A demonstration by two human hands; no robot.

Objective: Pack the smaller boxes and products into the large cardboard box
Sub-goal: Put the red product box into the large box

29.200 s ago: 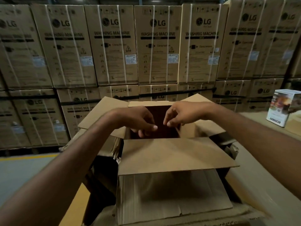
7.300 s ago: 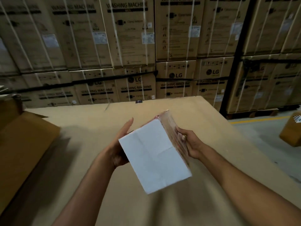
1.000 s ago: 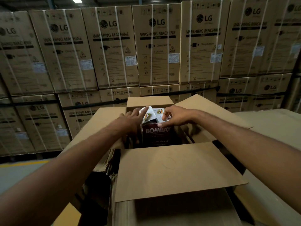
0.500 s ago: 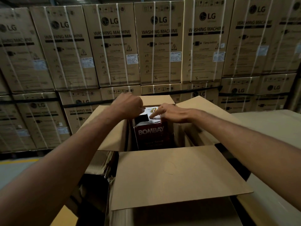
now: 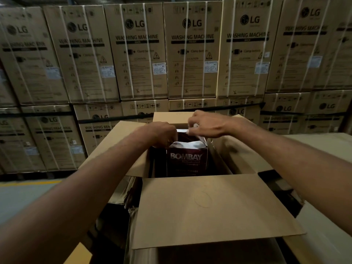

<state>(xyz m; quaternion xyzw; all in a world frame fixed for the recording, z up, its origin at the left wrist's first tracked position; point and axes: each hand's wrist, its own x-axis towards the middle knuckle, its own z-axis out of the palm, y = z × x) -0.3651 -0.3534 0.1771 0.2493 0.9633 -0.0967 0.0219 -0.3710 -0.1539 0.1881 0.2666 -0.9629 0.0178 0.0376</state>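
Inside the large cardboard box (image 5: 209, 206), a maroon Bombay box (image 5: 186, 161) stood upright — the left hand (image 5: 162, 134) curled over its top edge, the right hand (image 5: 206, 124) pinching its white flap (image 5: 182, 130) — apparently to steady and close it.

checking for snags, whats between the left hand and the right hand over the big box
Head view: the open top of the maroon BOMBAY box, its white-edged flap spanning from left hand to right hand, inside the large cardboard box.
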